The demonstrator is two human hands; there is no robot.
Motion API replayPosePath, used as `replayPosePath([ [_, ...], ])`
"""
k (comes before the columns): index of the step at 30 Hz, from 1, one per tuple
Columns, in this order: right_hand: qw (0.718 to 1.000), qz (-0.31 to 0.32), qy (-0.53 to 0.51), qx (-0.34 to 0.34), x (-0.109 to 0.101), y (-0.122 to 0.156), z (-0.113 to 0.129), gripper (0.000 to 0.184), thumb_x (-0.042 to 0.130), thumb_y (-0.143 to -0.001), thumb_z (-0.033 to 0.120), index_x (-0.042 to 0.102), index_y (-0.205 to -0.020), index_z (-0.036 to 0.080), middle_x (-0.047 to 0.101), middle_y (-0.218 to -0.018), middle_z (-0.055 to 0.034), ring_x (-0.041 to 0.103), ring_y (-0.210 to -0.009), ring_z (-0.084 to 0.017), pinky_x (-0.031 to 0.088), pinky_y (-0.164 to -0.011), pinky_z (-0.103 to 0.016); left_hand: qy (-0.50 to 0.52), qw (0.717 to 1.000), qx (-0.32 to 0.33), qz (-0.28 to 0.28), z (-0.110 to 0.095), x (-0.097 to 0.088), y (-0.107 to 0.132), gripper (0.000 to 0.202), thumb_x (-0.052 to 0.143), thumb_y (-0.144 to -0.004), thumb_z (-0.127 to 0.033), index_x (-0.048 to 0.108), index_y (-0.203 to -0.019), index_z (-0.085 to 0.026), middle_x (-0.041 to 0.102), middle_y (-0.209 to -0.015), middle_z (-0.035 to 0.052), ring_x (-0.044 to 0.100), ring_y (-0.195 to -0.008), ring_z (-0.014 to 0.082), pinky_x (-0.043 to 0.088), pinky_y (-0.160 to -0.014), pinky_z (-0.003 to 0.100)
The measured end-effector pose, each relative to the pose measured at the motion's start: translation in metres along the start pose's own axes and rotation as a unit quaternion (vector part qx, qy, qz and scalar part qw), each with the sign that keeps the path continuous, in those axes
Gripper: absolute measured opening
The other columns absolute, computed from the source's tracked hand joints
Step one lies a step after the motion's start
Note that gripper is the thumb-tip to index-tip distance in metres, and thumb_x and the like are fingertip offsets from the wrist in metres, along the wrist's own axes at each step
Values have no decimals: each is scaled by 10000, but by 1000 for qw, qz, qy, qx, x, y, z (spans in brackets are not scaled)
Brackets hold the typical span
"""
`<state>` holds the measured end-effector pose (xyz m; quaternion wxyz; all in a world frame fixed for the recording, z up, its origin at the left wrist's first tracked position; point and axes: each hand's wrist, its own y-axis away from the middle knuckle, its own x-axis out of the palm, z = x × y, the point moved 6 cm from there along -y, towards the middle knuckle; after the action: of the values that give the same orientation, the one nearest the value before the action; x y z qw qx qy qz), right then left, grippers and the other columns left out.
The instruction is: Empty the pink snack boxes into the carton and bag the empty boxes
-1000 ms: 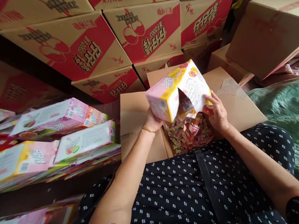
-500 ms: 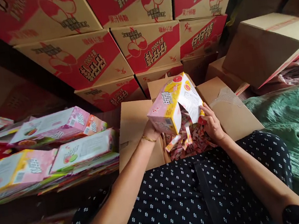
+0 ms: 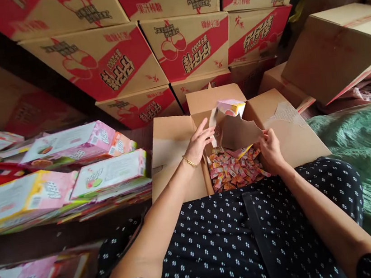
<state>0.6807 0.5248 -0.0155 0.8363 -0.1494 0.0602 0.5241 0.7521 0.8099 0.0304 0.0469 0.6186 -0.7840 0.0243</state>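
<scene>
Box [image 3: 235,125] stands tipped over the big carton [image 3: 172,145], its long side up and down, open mouth facing down at the candies [image 3: 236,171]. Right hand [image 3: 271,150] pinches its flap; left hand [image 3: 199,141] is spread, touching its edge.

Candies [image 3: 236,171] in carton [image 3: 174,158], flattened boxes [image 3: 104,174] left.

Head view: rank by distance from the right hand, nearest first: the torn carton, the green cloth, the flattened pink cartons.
1. Torn carton: held by the right hand.
2. Green cloth: off to the right.
3. Flattened pink cartons: stacked far left.
</scene>
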Motion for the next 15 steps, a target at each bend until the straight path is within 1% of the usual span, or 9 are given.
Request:
replayPosePath([
  [2,999,11,-39,19,-2,1,-6,275,559,-871,455,448,-1018,251,674,-817,12,629,-680,-157,545,-659,-279,-69,997,31,31,0,3,-1,827,683,-890,-396,385,-1646,-247,625,-1488,163,561,-1419,299,429,-1191,488],
  [4,996,16,-84,22,-5,4,-4,312,584,-837,456,422,-1014,258,656,-819,25,621,-669,-151,553,-642,-276,-106,991,61,46,-3,6,1,865,728,-839,-368,417,-1633,-222,615,-1498,174,552,-1423,318,407,-1210,507],
  [6,990,20,-136,23,-10,7,1,344,598,-802,454,400,-1008,262,651,-837,26,636,-679,-157,578,-643,-293,-90,991,78,55,-9,10,6,848,752,-815,-356,472,-1597,-187,660,-1435,178,627,-1328,307,454,-1173,491],
  [8,985,4,-171,27,-21,9,5,361,593,-771,441,392,-1014,265,653,-860,20,654,-691,-171,605,-640,-320,-16,994,69,81,-19,19,15,770,746,-835,-391,537,-1541,-166,729,-1313,163,718,-1160,278,530,-1083,461],
  [10,985,-26,-167,35,-34,9,4,370,580,-758,418,411,-1049,264,658,-890,8,667,-699,-184,625,-632,-345,76,989,56,113,-31,30,24,683,719,-867,-437,593,-1479,-158,772,-1206,142,762,-1021,250,581,-993,424],
  [12,989,-50,-132,49,-45,4,0,385,569,-756,389,455,-1100,256,660,-911,-4,676,-706,-197,640,-627,-370,124,982,46,134,-41,39,32,629,721,-865,-446,636,-1416,-155,788,-1157,131,774,-971,237,601,-944,396],
  [13,991,-52,-111,57,-49,0,-1,396,568,-757,375,481,-1122,249,661,-916,-10,682,-716,-203,647,-633,-382,122,982,37,138,-44,42,34,619,738,-847,-444,653,-1385,-150,791,-1144,132,776,-960,233,606,-929,384],
  [15,994,-44,-73,69,-58,-15,3,409,566,-758,349,528,-1148,229,665,-907,-17,688,-736,-210,658,-655,-399,71,990,-4,125,-42,41,41,640,798,-778,-456,682,-1323,-140,791,-1145,141,776,-937,232,616,-882,356],
])
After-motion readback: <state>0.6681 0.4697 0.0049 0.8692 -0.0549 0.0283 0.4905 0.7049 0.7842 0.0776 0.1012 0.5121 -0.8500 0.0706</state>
